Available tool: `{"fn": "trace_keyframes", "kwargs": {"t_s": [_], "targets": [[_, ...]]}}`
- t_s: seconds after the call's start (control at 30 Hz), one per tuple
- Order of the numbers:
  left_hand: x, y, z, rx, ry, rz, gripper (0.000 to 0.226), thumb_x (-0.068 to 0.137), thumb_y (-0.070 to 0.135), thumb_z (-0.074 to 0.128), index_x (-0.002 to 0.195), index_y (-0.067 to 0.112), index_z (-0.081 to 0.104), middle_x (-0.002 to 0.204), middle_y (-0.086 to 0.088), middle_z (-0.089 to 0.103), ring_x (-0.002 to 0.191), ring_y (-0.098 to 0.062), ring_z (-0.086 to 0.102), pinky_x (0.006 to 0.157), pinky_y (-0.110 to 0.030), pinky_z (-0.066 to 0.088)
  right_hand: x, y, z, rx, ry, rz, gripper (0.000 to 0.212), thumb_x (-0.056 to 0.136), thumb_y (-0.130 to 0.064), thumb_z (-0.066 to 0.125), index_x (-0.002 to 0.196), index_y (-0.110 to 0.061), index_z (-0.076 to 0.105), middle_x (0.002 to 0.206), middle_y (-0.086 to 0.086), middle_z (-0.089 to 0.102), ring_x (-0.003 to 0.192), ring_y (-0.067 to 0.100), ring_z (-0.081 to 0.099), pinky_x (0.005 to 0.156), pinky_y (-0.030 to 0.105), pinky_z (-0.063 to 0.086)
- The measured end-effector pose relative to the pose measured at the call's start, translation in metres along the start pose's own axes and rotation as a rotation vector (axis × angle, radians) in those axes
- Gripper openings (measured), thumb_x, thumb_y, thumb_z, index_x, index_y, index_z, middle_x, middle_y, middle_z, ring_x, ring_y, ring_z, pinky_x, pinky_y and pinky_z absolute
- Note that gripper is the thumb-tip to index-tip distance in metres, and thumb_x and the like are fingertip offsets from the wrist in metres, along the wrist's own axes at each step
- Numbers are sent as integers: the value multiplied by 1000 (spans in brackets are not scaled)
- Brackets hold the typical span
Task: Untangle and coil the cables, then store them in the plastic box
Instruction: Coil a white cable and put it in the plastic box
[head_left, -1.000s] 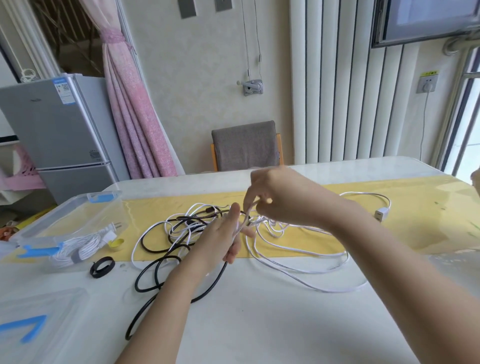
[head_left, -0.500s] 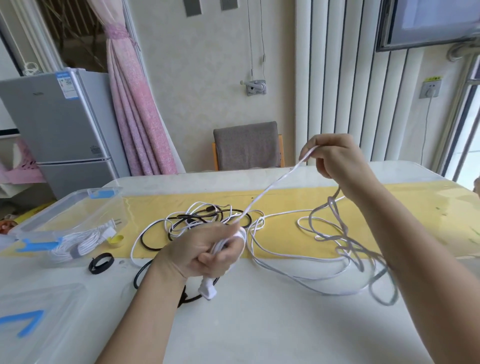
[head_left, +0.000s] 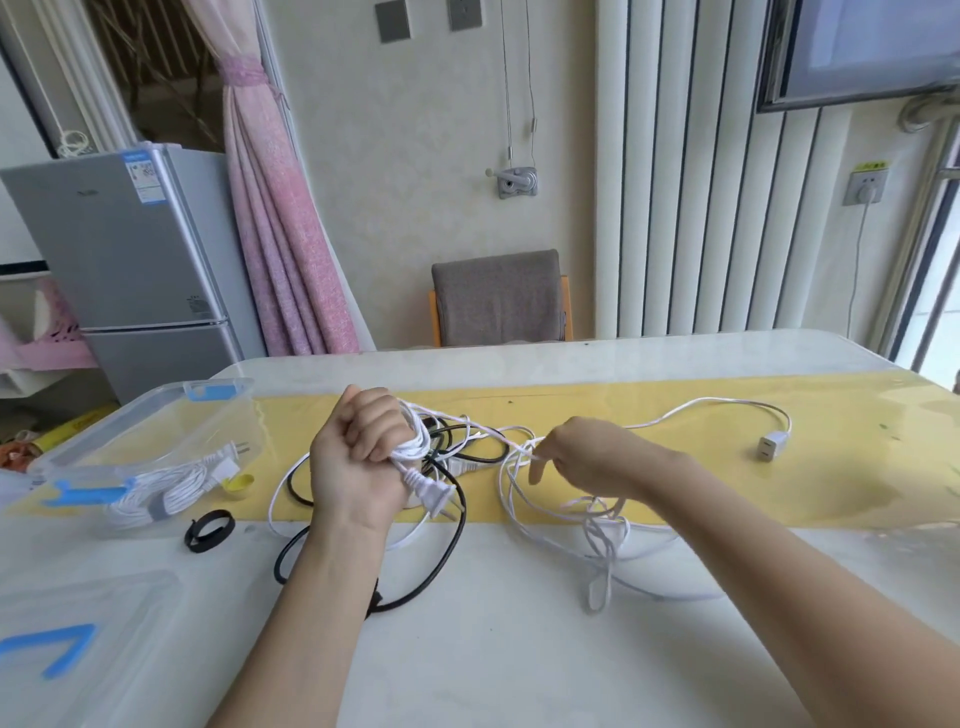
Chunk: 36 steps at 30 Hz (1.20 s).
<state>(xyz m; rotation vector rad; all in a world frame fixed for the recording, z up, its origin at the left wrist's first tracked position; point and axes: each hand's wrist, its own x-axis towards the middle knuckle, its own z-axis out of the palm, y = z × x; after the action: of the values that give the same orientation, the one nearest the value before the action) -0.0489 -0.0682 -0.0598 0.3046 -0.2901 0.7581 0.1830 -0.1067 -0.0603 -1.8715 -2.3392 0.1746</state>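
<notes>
On the counter (head_left: 519, 649), left of the tangle, the plastic box (head_left: 119, 419) holds one coiled bundle (head_left: 156, 491). The white cable (head_left: 701, 402) lies tangled with the black cable (head_left: 457, 540). The left hand (head_left: 358, 457) is an upright fist wound with white loops, the plug (head_left: 434, 496) dangling below; just beside it, the right hand (head_left: 587, 457) pinches the same cable, forefinger pointing down.

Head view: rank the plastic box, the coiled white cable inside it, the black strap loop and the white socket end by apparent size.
1. plastic box
2. coiled white cable
3. black strap loop and white socket end: these look near alike, and the socket end lies farther off, so no firm order.
</notes>
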Motion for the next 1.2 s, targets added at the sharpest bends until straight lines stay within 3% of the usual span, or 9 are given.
{"fn": "trace_keyframes", "kwargs": {"t_s": [0.1,0.17,0.37,0.47,0.63,0.87,0.97,1.07,1.2], "targets": [[-1,7,-7,18,156,251,21,72,-7,52,56,8,49,45,1,36,36,-10,29,37,-27,32,0,-22,8,-77,-58,-81,47,86,1,37,104,-31,67,93,3,54,78,24,50,61,28,35],[-1,10,-8,53,290,412,21,65,-5,51,53,12,47,42,4,35,30,-9,29,32,-21,29,-2,-30,5,-118,-72,-138,45,86,1,38,102,-29,68,86,1,50,74,25,48,57,29,33],[2,4,-8,148,443,520,36,94,15,34,62,13,51,48,8,36,33,-5,31,33,-17,29,-18,-58,-12,-168,-141,-196,32,81,-2,44,89,-21,69,84,1,53,76,24,50,69,33,46],[10,-4,2,376,550,528,39,102,26,27,72,15,49,48,8,37,34,-5,32,34,-16,30,-29,-74,-21,-166,-146,-215,22,79,-3,47,80,-18,63,80,2,52,76,26,51,64,32,42],[19,-39,11,1168,804,407,36,103,28,33,73,12,46,40,10,29,33,-6,24,34,-17,19,-36,-88,-28,-241,-118,-238,24,83,-2,45,92,-14,64,94,7,63,74,24,46,59,29,33],[17,-58,2,1791,695,453,44,103,29,35,67,13,52,71,-4,44,54,-10,46,51,-17,38,-38,-88,-32,-78,-109,-282,33,85,0,45,90,-20,71,66,-15,43,57,1,38,52,22,33],[15,-58,0,1836,624,359,57,103,39,30,58,14,53,63,-12,53,54,-14,52,60,-24,41,-40,-81,-43,10,-5,-326,39,79,4,44,87,-20,74,65,-17,50,57,6,46,62,28,44],[14,-60,4,1831,561,169,64,105,38,21,53,9,44,39,-4,46,41,-17,40,48,-23,36,-37,-68,-52,42,130,-349,41,72,4,46,88,-22,75,72,-12,66,67,12,55,67,29,49],[13,-69,5,1739,474,-173,70,95,62,22,60,9,51,38,0,40,35,-16,32,40,-22,27,-32,-53,-59,18,383,-277,30,72,0,53,82,-20,72,75,-7,62,69,17,53,65,35,48]]}}
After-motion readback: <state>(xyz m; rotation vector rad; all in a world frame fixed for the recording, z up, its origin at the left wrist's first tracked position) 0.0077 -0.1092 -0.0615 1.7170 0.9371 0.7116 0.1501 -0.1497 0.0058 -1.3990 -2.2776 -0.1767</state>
